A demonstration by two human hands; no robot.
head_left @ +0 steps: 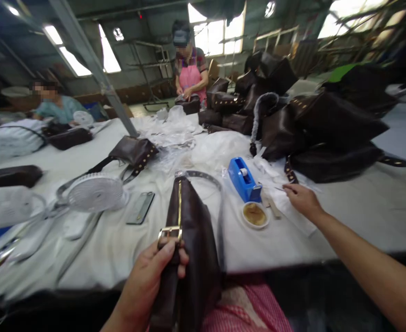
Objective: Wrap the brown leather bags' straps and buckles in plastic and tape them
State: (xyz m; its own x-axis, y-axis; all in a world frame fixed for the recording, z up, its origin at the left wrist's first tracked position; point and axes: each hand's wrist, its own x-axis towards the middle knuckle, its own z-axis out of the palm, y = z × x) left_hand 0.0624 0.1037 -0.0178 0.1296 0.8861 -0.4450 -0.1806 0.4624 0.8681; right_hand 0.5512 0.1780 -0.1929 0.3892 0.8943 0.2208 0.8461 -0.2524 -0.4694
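My left hand [150, 276] is closed around the strap end of a dark brown leather bag [192, 230], just below its gold buckle [170, 232]; the bag stands on edge at the near table edge. My right hand [303, 199] reaches out over the white table [361, 216], fingers curled on a thin white strip of something I cannot make out. It lies just right of a blue tape dispenser [244, 179] and a small round dish [255, 215] of brownish paste.
A heap of dark bags [313, 129] fills the right back. A small white fan [94, 191], a flat dark phone-like slab [140, 207], clear plastic wrapping [189, 138] and a studded bag [133, 152] lie to the left. Two people work beyond, one in a pink apron [191, 76].
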